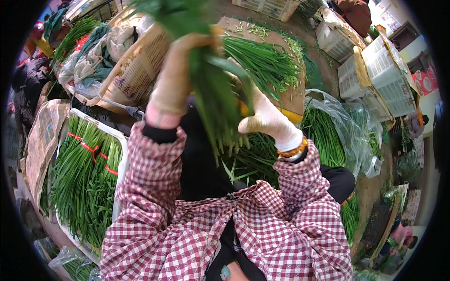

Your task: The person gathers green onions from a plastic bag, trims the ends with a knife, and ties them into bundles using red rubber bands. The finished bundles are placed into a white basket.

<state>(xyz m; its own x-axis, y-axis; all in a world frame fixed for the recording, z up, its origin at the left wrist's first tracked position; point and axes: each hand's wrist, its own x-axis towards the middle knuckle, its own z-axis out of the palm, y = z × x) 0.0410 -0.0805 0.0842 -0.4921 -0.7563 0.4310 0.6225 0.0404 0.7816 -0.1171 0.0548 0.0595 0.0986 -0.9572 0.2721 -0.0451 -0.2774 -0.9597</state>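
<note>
My left hand [190, 54], in a pale glove, is raised and closed round a bunch of garlic chives [213, 100]. The long green leaves hang down from it, blurred, with more of them spreading above the hand. My right hand [265, 114], also gloved, is beside the bunch on its right, thumb and fingers apart. Some leaves pass in front of its fingers, so whether they touch the bunch cannot be told. Beyond it, a pile of cut chives [262, 61] lies on a brown board [229, 23]. Loose leaves [253, 159] lie below my hands.
At the left, a white-rimmed crate [124, 154] holds chives tied with red bands [89, 145]. A tan perforated basket [136, 65] with cloths stands behind it. More chives [323, 136] lie at right beside clear plastic [340, 124]. White crates [375, 70] stand at the far right.
</note>
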